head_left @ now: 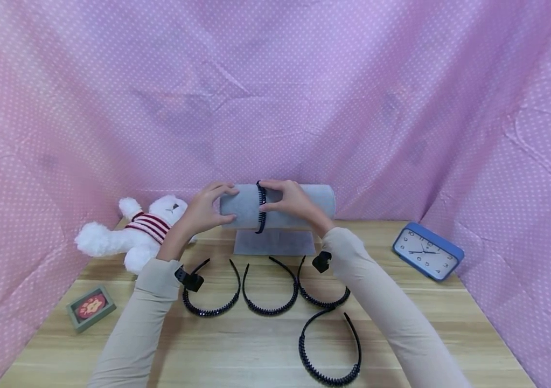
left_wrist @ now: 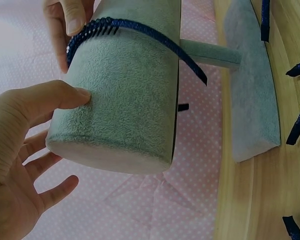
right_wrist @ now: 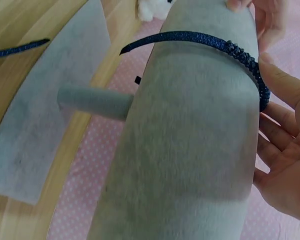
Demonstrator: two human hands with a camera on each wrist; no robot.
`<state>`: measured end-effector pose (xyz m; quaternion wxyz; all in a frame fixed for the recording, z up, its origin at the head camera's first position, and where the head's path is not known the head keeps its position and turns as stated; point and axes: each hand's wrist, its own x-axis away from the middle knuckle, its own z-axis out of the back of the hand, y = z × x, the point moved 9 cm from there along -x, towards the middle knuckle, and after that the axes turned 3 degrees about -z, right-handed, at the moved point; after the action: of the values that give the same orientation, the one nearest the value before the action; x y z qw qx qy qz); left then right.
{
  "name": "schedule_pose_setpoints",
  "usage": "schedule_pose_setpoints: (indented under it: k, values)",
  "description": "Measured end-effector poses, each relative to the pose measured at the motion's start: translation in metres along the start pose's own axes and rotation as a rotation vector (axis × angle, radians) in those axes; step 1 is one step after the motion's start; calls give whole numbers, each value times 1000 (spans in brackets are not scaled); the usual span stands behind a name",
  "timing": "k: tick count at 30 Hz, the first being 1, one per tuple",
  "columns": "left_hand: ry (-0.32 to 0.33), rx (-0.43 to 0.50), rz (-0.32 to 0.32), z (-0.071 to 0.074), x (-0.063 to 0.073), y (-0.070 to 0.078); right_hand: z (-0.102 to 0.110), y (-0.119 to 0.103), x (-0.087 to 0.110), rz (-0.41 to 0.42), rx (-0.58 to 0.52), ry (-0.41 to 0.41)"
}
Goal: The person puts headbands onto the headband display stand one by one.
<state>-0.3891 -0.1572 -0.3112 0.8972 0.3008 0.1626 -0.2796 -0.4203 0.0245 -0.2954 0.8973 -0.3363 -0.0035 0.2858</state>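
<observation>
A black beaded headband [head_left: 262, 222] with comb teeth sits around a grey plush roll [head_left: 246, 207] on a T-shaped display stand, left of the roll's middle. My right hand [head_left: 287, 198] grips this headband, thumb on its beaded part [right_wrist: 245, 57] and fingers behind it. My left hand [head_left: 202, 210] spans the roll's left end. In the left wrist view the left thumb [left_wrist: 70, 95] touches the plush while the other fingers spread loosely, partly behind the roll. The headband's tips [left_wrist: 202, 77] stick out past the roll's underside.
Several more black headbands lie on the wooden table, including one at the left [head_left: 209, 312] and one nearest me [head_left: 330, 381]. A white plush toy [head_left: 149, 229] and a small framed picture [head_left: 91, 308] are at left, a blue clock [head_left: 427, 251] at right. Pink dotted cloth [head_left: 275, 108] hangs behind.
</observation>
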Motion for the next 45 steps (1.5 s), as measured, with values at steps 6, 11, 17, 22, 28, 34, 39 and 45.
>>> schedule_pose_setpoints:
  k: [6,11,17,22,28,34,39,45]
  values:
    - [4,-1,-17,-1,-1,1,-9,-8,-2,14,10,22]
    - [2,4,-13,-4,0,1,-15,-10,-2,12,-9,42]
    - [-14,3,-3,-6,0,3,-20,-12,-1,29,-29,60]
    - [-23,-2,9,-7,0,4,-23,-16,1,73,8,95]
    - [-21,-2,8,-7,0,3,-27,-19,1,103,75,135]
    - [-21,4,8,-5,0,4,-26,-20,2,115,70,140]
    - [-25,12,19,-5,0,2,-25,-21,2,129,61,123]
    - [-20,0,26,-2,1,0,-19,-26,9,201,40,88]
